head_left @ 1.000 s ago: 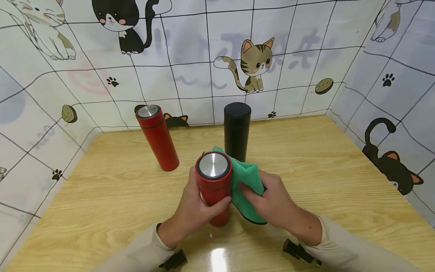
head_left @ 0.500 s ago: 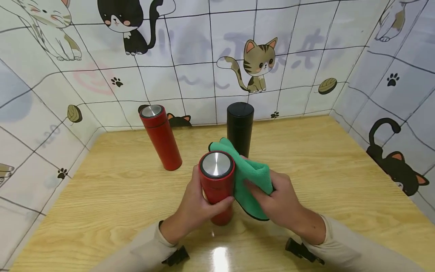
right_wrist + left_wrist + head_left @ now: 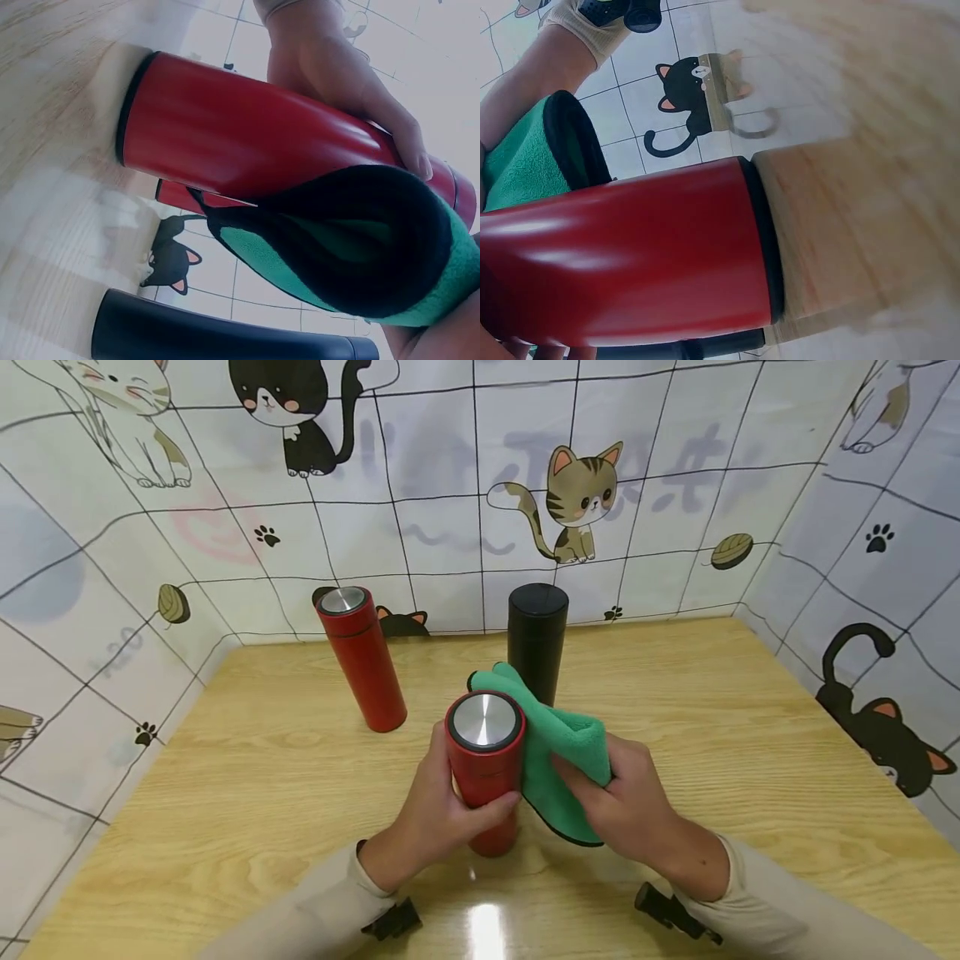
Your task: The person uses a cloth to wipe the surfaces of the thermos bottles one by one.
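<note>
A red thermos flask (image 3: pixel 486 777) with a silver lid top stands upright near the front middle of the table. My left hand (image 3: pixel 442 814) grips it from the left, its thumb across the front. My right hand (image 3: pixel 626 797) holds a folded green cloth (image 3: pixel 566 760) with black edging against the flask's right side. In the right wrist view the cloth (image 3: pixel 277 259) bulges open in a loop beside the red flask (image 3: pixel 240 127). The left wrist view shows the flask's lower part (image 3: pixel 645 255) and dark base; the fingers behind it are mostly hidden.
A black flask (image 3: pixel 537 643) stands just behind the cloth. Further back on the left is a second red flask (image 3: pixel 363 660). The wooden table (image 3: pixel 262 777) is bounded by cat-patterned walls (image 3: pixel 420 527) at the back and sides.
The cloth has slid a little upward along the flask, its top corner rising behind the lid. The left hand keeps its grip. The whole head view has shifted slightly.
</note>
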Tool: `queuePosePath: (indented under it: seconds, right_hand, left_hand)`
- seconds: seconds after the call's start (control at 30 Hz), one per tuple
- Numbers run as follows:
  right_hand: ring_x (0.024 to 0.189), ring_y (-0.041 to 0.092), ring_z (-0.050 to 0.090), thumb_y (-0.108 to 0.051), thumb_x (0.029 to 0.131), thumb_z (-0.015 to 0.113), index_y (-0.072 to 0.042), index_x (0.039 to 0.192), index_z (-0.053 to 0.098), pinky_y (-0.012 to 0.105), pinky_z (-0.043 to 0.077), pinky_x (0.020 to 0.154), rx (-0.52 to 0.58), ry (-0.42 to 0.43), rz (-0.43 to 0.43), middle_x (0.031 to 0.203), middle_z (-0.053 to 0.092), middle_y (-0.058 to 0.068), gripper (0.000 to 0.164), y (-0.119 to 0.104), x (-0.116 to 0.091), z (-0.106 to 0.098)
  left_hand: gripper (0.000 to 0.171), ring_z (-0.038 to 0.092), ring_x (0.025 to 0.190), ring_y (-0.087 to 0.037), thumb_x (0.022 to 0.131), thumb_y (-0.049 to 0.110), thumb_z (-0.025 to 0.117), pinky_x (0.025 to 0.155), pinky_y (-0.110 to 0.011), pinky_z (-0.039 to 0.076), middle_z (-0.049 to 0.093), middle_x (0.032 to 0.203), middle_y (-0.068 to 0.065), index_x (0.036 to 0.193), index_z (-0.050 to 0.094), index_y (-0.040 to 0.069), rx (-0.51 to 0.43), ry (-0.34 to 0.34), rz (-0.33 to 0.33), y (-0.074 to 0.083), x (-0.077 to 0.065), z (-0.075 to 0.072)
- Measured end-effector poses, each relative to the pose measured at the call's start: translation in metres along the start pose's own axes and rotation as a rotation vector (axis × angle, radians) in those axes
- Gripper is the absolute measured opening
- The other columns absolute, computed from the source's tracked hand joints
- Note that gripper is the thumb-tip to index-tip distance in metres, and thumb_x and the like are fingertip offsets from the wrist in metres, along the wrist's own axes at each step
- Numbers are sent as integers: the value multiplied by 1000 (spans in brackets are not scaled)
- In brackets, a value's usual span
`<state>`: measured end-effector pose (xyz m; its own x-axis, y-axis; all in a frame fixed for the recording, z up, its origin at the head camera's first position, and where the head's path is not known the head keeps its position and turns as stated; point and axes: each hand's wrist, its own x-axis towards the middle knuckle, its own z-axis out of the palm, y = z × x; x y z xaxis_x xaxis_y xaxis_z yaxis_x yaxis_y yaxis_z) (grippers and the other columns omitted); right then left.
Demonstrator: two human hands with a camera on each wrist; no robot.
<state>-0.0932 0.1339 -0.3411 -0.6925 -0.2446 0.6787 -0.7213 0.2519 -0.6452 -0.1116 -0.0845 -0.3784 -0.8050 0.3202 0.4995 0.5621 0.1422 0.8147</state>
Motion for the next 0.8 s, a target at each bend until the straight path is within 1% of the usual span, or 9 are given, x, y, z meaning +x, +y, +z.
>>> queuePosePath:
  seconds: [0.1,0.2,0.23,0.37,0.4,0.53,0.6,0.73,0.8]
  right_hand:
    - [106,7,70,12,88,62,1,130,64,20,57,87,-21,-39,56,120,72,9,43,0,0,-1]
    - [104,10,71,7,92,61,-1,132,62,21,57,87,-45,-96,123,119,72,14,40,0,0,-2]
    - [105,11,71,7,92,61,-1,132,62,21,57,87,-40,-101,126,120,72,14,41,0,0,-2]
    - [108,7,69,12,89,61,1,132,62,21,57,89,-5,-57,59,120,71,19,44,0,1,-3]
    - [108,6,69,13,89,61,1,132,62,21,57,88,-2,-55,58,119,71,19,44,0,1,-3]
    - [105,7,69,7,93,60,-1,132,62,22,57,87,-27,-105,113,120,72,15,40,1,1,-2]
    - [104,7,69,5,93,60,-2,132,62,22,57,87,-50,-116,138,120,72,13,39,1,1,-2]
    - [106,7,69,9,90,62,0,130,63,20,56,89,-59,-56,125,120,72,15,41,1,1,-3]
    - [106,7,69,7,90,63,0,130,63,20,56,89,-63,-49,137,120,72,14,41,1,1,-3]
  left_hand:
    - [88,55,125,-18,77,15,83,102,-39,53,54,137,1,146,30,23,-11,-9,12,0,2,0]
    - [88,56,125,-19,77,14,83,103,-39,51,55,137,1,147,30,23,-16,-13,24,0,3,0]
    - [88,56,125,-18,77,15,83,103,-39,52,55,137,1,147,30,23,-13,-14,23,0,2,0]
    - [84,56,124,-18,77,16,82,101,-38,53,56,135,1,145,33,21,7,-18,25,1,2,-2]
    - [83,56,124,-18,77,16,82,101,-39,53,56,134,1,145,34,22,7,-18,31,1,3,-3]
    - [82,56,124,-18,77,18,81,103,-39,51,57,134,0,145,37,22,13,-22,64,0,5,-5]
    - [81,55,125,-18,77,20,81,104,-40,51,57,135,0,146,38,22,36,-26,81,0,7,-7]
    - [79,50,125,-17,76,25,82,101,-40,52,55,134,1,145,43,22,124,-36,92,0,10,-12]
    - [80,47,127,-16,75,26,83,100,-41,52,54,135,2,145,44,23,155,-40,89,1,12,-15]
